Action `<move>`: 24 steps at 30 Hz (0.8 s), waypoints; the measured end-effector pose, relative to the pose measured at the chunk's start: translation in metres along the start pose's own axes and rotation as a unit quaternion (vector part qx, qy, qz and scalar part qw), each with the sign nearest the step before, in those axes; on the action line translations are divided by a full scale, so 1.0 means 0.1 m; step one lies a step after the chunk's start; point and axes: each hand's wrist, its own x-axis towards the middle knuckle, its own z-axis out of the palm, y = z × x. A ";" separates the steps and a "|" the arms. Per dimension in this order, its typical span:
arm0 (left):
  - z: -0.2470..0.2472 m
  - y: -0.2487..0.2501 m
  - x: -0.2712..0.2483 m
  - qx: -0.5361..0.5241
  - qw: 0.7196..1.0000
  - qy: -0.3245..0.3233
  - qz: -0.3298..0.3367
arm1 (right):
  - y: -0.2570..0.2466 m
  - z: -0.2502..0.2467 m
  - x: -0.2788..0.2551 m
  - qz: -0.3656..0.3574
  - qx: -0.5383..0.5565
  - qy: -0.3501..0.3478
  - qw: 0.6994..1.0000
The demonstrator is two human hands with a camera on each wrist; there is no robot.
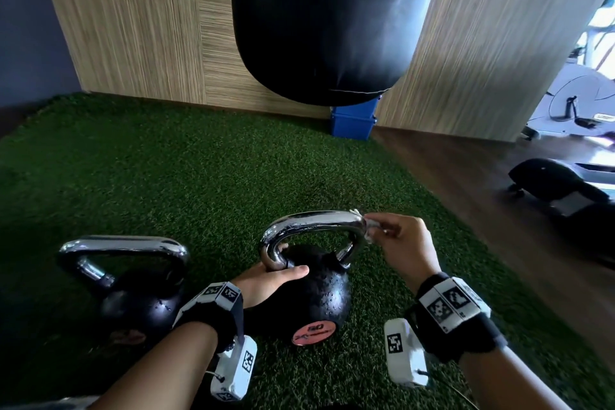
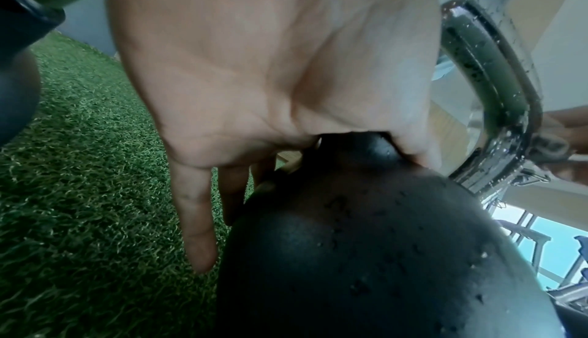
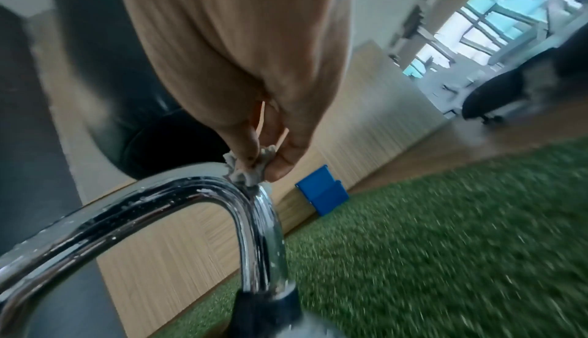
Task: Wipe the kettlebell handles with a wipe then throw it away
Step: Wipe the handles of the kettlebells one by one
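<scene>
Two black kettlebells with chrome handles stand on green turf. The right kettlebell (image 1: pixel 316 296) is wet with droplets, and its handle (image 1: pixel 312 220) arches over it. My left hand (image 1: pixel 266 280) grips the base of that handle's left leg, thumb across the bell's top (image 2: pixel 350 255). My right hand (image 1: pixel 396 236) pinches a small crumpled white wipe (image 1: pixel 366 226) against the handle's upper right corner (image 3: pixel 251 192); the wipe (image 3: pixel 248 167) sits between thumb and fingertips. The left kettlebell (image 1: pixel 133 296) stands untouched beside my left wrist.
A black punching bag (image 1: pixel 332 20) hangs ahead over the turf (image 1: pixel 199 170). A blue bin (image 1: pixel 352 121) stands at the wood-panel wall behind it. Wooden floor, a black wheeled base (image 1: pixel 559 183) and exercise machines (image 1: pixel 579 100) lie to the right.
</scene>
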 end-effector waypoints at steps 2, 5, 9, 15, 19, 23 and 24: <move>-0.01 0.02 -0.05 0.008 1.000 -0.003 -0.002 | 0.09 0.03 -0.01 0.079 0.107 -0.017 0.991; -0.02 0.08 -0.12 0.038 0.999 -0.014 -0.013 | 0.13 0.06 0.00 0.121 0.176 -0.019 0.977; -0.04 0.16 -0.19 0.131 0.989 -0.009 -0.061 | 0.22 0.09 -0.02 0.146 0.203 -0.016 0.968; -0.04 0.30 -0.21 0.257 0.960 -0.012 -0.112 | 0.35 0.22 -0.15 0.231 0.298 -0.068 0.924; 0.03 0.26 -0.27 0.292 0.947 0.031 -0.132 | 0.43 0.31 -0.17 0.258 0.311 -0.069 0.912; 0.14 0.31 -0.38 0.334 0.927 0.051 -0.164 | 0.46 0.37 -0.23 0.269 0.281 -0.080 0.918; 0.16 0.35 -0.41 0.356 0.917 0.055 -0.169 | 0.44 0.35 -0.24 0.272 0.263 -0.086 0.922</move>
